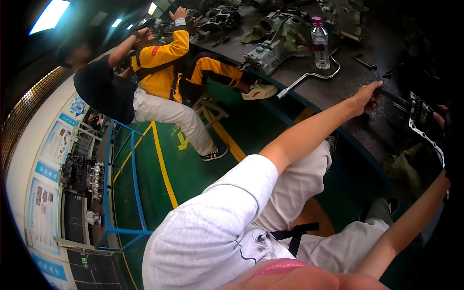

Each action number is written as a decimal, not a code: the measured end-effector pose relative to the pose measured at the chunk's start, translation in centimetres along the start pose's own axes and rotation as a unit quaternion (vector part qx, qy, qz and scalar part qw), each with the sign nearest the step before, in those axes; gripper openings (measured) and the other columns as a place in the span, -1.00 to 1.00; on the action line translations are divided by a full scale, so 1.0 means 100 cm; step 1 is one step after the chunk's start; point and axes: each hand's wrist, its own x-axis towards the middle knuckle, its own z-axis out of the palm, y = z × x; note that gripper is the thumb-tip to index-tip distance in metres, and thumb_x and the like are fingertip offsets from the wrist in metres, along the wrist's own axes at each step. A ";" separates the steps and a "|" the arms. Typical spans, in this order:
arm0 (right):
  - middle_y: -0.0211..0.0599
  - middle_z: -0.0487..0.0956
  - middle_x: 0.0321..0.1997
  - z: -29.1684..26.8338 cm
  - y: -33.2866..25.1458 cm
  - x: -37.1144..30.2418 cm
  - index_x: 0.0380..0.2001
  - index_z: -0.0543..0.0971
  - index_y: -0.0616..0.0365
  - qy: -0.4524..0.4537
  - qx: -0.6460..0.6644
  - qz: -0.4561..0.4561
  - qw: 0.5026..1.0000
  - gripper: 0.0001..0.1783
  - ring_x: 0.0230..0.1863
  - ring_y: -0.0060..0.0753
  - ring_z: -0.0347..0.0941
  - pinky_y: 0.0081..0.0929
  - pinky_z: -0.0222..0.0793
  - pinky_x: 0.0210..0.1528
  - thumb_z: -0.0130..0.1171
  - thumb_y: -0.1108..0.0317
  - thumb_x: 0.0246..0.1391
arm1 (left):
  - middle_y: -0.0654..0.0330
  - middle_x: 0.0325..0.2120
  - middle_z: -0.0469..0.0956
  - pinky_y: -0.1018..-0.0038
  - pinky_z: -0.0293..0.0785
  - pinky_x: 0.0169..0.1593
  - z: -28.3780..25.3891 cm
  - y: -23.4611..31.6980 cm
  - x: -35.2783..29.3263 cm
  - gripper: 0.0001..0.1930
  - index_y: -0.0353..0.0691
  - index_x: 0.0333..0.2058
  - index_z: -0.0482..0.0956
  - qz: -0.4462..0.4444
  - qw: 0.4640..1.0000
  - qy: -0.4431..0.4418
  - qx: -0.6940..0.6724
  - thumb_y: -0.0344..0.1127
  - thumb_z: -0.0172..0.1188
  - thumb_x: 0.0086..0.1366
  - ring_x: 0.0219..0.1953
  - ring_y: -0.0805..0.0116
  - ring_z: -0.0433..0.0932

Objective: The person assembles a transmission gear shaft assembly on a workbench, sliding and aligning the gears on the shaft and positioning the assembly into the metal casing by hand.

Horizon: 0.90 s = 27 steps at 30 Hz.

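Note:
My left hand (368,98) is closed around the end of a dark rod (387,94) that reaches toward a gear assembly (418,112) at the right. Beside that rod a shinier thin shaft sticks out of the gears. Below the gears curves the pale flange of a metal housing (426,137). My right hand (440,117) shows only a few bent fingers against the far side of the gear assembly; the dark picture edge hides the rest of it.
A bent metal speed wrench (309,76) and a pink-capped bottle (320,43) are on the dark workbench (345,72). A metal gearbox casing (275,46) stands behind them. Two people (108,89) (162,60) sit at the left, near a blue frame (137,193).

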 end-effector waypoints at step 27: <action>0.08 0.50 -0.11 0.083 0.009 0.049 -0.08 0.44 0.31 0.128 -0.106 -0.011 0.986 -0.43 -0.05 -0.02 0.43 -0.35 0.27 -0.01 0.10 0.00 0.05 | 0.03 -0.50 0.40 0.34 0.24 -0.23 0.044 -0.026 0.018 -0.71 -0.25 -0.52 0.36 0.566 0.442 0.176 0.673 -0.36 0.19 -0.31 -0.36 0.13 0.38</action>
